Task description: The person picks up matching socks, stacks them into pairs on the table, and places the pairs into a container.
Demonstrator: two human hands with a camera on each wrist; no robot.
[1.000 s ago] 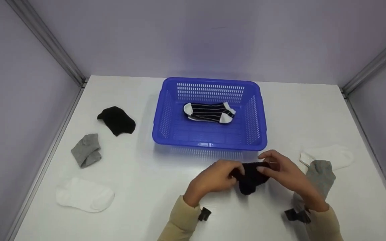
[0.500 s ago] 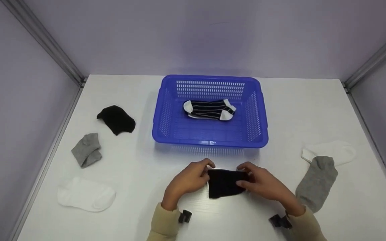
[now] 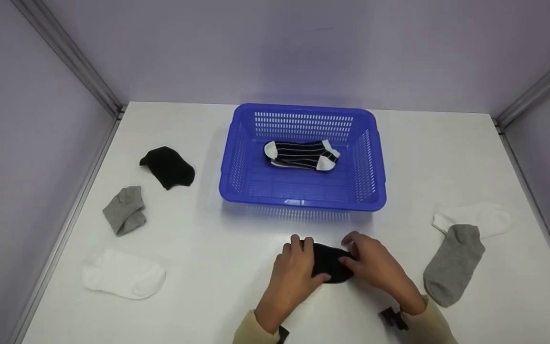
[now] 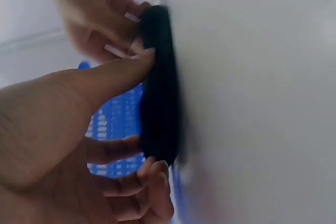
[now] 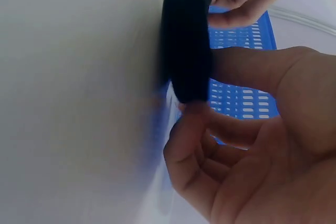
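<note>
Head view: your left grip (image 3: 293, 272) and right grip (image 3: 374, 262) share a black sock (image 3: 330, 263) above the white table (image 3: 208, 296), one at each end. Its visible part lies to the right of the left grip and to the left of the right grip, its long axis apparently running crosswise from one to the other. Neither hand is nearer; both touch it. Straight ahead of the grips, just beyond the sock, stands the blue basket (image 3: 275, 203), with striped socks (image 3: 299, 155) inside. That crosswise lie, with the basket on the far side of both grips, looks like the relation that counts. Well out to the left of the left grip lie a second black sock (image 3: 170, 168), a folded grey sock (image 3: 124, 210) and a white sock (image 3: 127, 277); off the right grip's outer side, another grey sock (image 3: 454, 267) overlaps another white sock (image 3: 490, 220).

Left wrist view: your left grip spans the dark fabric, thumb on one edge, fingertips curled at the opposite one, the right grip just past it.

Right wrist view: your right grip is narrow, thumb and forefinger pinching the sock's end, the basket behind. Whether the fabric touches the table, you cannot tell here.
</note>
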